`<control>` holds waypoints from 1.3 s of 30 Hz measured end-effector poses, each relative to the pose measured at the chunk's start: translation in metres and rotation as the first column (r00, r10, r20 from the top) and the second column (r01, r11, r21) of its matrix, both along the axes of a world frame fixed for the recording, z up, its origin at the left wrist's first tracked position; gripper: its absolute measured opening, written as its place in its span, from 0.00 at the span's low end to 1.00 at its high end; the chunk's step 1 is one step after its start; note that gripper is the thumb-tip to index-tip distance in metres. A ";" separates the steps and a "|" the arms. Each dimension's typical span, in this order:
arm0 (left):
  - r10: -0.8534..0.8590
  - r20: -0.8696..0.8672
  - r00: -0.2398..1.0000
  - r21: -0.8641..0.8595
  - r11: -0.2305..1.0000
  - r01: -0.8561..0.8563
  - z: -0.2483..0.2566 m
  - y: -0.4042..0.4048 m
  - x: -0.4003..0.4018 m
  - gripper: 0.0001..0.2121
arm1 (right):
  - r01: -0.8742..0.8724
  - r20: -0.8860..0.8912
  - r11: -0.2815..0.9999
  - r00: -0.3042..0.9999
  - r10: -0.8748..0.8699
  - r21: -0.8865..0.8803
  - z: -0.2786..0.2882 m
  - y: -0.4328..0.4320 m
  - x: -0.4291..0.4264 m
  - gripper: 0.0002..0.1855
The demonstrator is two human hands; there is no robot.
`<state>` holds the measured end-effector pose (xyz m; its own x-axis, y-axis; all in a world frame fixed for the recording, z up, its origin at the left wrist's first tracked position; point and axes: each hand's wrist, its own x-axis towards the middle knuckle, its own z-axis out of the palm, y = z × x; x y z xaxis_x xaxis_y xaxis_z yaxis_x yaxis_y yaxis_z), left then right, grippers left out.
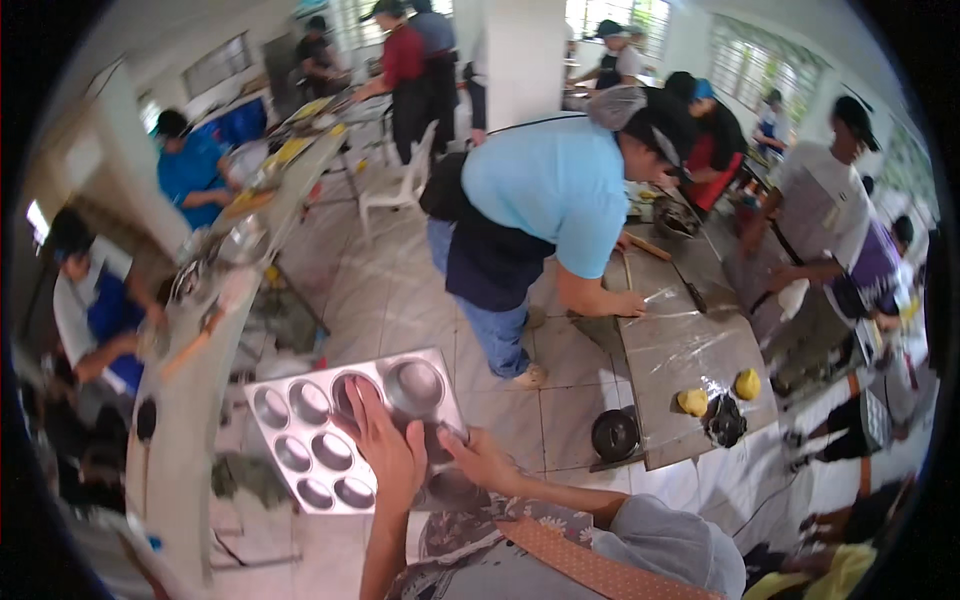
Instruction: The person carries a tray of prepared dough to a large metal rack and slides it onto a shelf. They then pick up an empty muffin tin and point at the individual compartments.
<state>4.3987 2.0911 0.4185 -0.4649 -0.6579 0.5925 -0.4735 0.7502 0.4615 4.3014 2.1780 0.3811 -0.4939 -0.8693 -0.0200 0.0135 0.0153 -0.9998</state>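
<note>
A metal muffin pan [309, 427] with several round cups is held tilted in front of my body, above the floor. My left hand [386, 446] lies over the pan, its fingers extended into an upper cup [354, 394] and its thumb apart. What the fingertips touch inside that cup cannot be made out. On the pan's right side, my right hand [480, 459] grips the edge, thumb on top. The cups near my hands are partly shaded or covered. Below, I see my patterned apron [461, 532] with a dotted peach strap [592, 559].
To the right, a plastic-covered table [675, 352] bears yellow dough balls [692, 403], a dark fluted mould [726, 421] and a rolling pin [649, 247]. A person in light blue [540, 195] leans over it. A black round pan [615, 435] sits beside the table. A long table [176, 420] stands left.
</note>
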 end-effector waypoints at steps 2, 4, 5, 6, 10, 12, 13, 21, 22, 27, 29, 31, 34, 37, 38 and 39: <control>-0.101 -0.075 0.992 0.012 0.995 0.102 -0.009 -0.015 -0.016 0.30 | 0.079 0.066 0.996 0.995 -0.076 -0.043 0.014 -0.010 -0.004 0.17; -0.182 -0.097 0.979 0.036 0.982 0.186 -0.012 -0.028 -0.031 0.29 | 0.195 0.119 0.981 0.974 -0.192 -0.006 0.017 -0.019 -0.014 0.17; -0.238 -0.065 0.969 0.052 0.969 0.241 -0.008 -0.036 -0.036 0.28 | 0.268 0.170 0.963 0.948 -0.269 0.028 0.018 -0.022 -0.018 0.17; -0.285 -0.033 0.958 0.072 0.955 0.287 -0.005 -0.044 -0.039 0.26 | 0.290 0.169 0.956 0.941 -0.292 0.035 0.020 -0.021 -0.020 0.17; -0.456 0.066 0.887 0.083 0.889 0.451 -0.014 -0.077 -0.059 0.27 | 0.395 0.086 0.894 0.904 -0.420 0.212 0.015 -0.015 -0.026 0.18; -0.562 -0.021 0.827 0.044 0.826 0.562 -0.014 -0.079 -0.078 0.28 | 0.500 0.095 0.845 0.847 -0.523 0.191 0.015 -0.020 -0.018 0.18; -0.640 -0.108 0.761 0.001 0.765 0.644 -0.014 -0.078 -0.084 0.28 | 0.565 0.047 0.808 0.814 -0.579 0.169 0.022 -0.024 -0.011 0.17; -0.943 0.066 0.327 -0.003 0.327 0.945 -0.022 -0.049 -0.068 0.36 | 0.777 0.165 0.626 0.610 -0.775 0.064 -0.026 -0.024 0.040 0.13; -0.957 0.029 0.289 0.006 0.289 0.957 -0.026 -0.044 -0.062 0.37 | 0.825 -0.173 0.566 0.556 -0.813 -0.006 -0.023 -0.022 0.053 0.14; -0.965 0.016 0.261 -0.001 0.261 0.965 -0.020 -0.029 -0.036 0.36 | 0.862 -0.314 0.505 0.489 -0.814 0.035 -0.003 -0.024 0.088 0.17; -0.983 -0.015 0.184 0.037 0.183 0.982 -0.016 -0.035 -0.026 0.35 | 0.901 -0.125 0.433 0.426 -0.896 -0.035 -0.005 -0.026 0.092 0.18; -0.974 -0.014 0.224 0.000 0.224 0.975 -0.020 -0.050 -0.017 0.34 | 0.907 -0.015 0.417 0.417 -0.909 -0.063 -0.006 -0.028 0.095 0.18; -0.965 -0.005 0.262 -0.063 0.262 0.963 -0.019 -0.065 -0.010 0.32 | 0.878 0.098 0.473 0.478 -0.873 -0.068 0.000 -0.032 0.101 0.20; -0.921 0.045 0.386 -0.092 0.381 0.920 -0.010 -0.074 -0.015 0.33 | 0.876 0.048 0.463 0.473 -0.880 -0.132 -0.002 -0.040 0.101 0.21; -0.905 0.084 0.417 -0.108 0.408 0.907 -0.006 -0.071 -0.016 0.34 | 0.872 -0.026 0.485 0.484 -0.874 -0.069 -0.019 -0.030 0.100 0.22; -0.886 0.124 0.447 -0.124 0.433 0.893 -0.002 -0.070 -0.017 0.35 | 0.866 -0.099 0.499 0.497 -0.862 -0.005 -0.028 -0.023 0.101 0.23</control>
